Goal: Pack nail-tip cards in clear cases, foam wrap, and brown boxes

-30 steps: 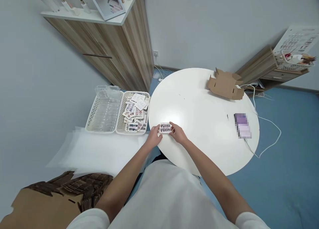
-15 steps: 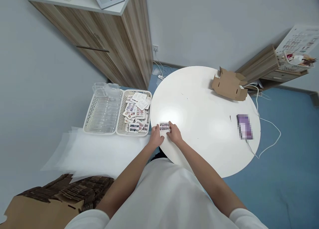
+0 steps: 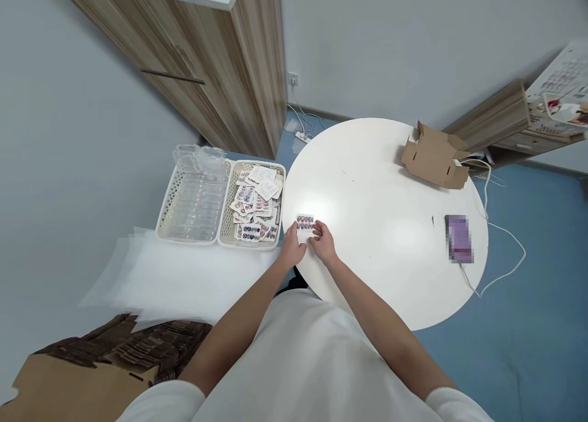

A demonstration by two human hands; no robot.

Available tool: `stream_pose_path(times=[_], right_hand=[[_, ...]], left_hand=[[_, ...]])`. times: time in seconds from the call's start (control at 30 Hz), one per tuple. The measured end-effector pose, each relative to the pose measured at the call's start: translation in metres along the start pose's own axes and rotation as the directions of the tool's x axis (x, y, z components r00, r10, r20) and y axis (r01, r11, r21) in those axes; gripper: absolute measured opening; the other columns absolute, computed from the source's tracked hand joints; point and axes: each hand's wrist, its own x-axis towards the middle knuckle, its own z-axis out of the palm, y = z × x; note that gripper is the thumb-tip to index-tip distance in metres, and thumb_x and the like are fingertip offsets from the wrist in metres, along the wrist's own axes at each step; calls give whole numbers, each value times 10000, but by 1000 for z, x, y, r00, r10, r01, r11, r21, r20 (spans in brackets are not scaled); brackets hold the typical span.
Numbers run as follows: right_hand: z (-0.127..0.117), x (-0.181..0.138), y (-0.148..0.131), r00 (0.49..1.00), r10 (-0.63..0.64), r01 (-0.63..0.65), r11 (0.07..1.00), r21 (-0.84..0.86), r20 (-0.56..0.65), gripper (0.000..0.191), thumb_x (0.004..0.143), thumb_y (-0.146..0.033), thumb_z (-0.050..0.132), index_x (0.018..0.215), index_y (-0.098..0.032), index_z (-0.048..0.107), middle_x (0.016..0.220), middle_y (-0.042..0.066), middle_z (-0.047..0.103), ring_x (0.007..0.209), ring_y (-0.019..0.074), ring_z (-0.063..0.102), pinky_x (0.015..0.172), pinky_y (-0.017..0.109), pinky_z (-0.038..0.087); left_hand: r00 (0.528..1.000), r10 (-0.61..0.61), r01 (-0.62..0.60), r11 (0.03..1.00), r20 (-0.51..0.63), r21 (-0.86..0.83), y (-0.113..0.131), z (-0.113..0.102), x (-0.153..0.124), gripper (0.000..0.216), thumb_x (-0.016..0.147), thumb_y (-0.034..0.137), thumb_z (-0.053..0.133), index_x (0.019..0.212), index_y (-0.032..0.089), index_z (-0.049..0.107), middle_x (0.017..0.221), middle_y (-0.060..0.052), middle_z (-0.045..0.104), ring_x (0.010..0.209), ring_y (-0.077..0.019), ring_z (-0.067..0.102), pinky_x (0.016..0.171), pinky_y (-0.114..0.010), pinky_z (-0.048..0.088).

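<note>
White cloth of the person's shirt (image 3: 312, 354) is the nearest thing, and at the lower left there lies a pile of brown cardboard (image 3: 82, 385). A little farther, beside the left arm, thin white sheets (image 3: 184, 278) are spread in a loose stack. In the middle, the left hand (image 3: 291, 245) has its fingers closed on the left edge of a small card (image 3: 305, 222), and the right hand (image 3: 324, 242) grips the same card at its right edge, so both hands are clamped on it, near to each other but apart. The card shows two rows of dark, shiny oval pieces, and it is over the near left part of the round white table (image 3: 390, 256); whether it touches the table top, I cannot tell. To the left of the table stand two baskets side by side: the right basket (image 3: 225, 229) is filled with similar cards (image 3: 265, 189), the left basket (image 3: 164, 217) with clear plastic trays (image 3: 195, 207). On the right side of the table is a blurred purple object (image 3: 459, 238), and farther, near the edge, an open cardboard box (image 3: 432, 158). Behind the baskets rises a wooden cabinet (image 3: 206, 54), and beyond it is a wall socket (image 3: 293, 79)
</note>
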Motion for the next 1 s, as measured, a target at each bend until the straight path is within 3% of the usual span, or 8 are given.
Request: stream_pose_path(times=[0.2, 0.67, 0.83, 1.0], right_hand=[[2, 9, -2, 1000, -30, 30, 997, -64, -5, 629, 622, -144, 501, 1223, -230, 336, 1186, 69, 472, 976, 166, 477, 761, 309, 456], [-6, 2, -1, 998, -55, 56, 997, -52, 16, 608, 632, -182, 527, 1206, -243, 334, 1201, 74, 424, 952, 164, 465, 748, 305, 462], [-18, -10, 8, 997, -73, 75, 993, -90, 23, 559, 652, -203, 504, 1188, -237, 350, 1180, 76, 428, 934, 163, 471, 750, 314, 463], [-27, -23, 17, 992, -117, 123, 982, -146, 47, 492, 688, -227, 457, 1170, -218, 358, 1114, 81, 458, 881, 155, 488, 732, 311, 464]], left_hand=[[1000, 27, -26, 999, -12, 25, 0, -6, 12, 714, 683, 97, 450, 1333, 159, 160, 1366, -128, 264, 1262, -269, 235, 1020, -458, 241], [997, 52, -50, 998, -62, 26, 3, -8, 7, 706, 680, 97, 442, 1332, 144, 177, 1360, -125, 271, 1254, -258, 256, 1029, -432, 243], [994, 47, -48, 999, -100, -4, 6, -3, -13, 688, 686, 90, 433, 1330, 169, 204, 1348, -114, 304, 1231, -257, 299, 1003, -437, 280], [982, -34, 34, 999, -185, 1, -2, -1, -59, 568, 730, 151, 441, 1283, 180, 316, 1279, -103, 407, 1192, -248, 360, 959, -421, 341]])
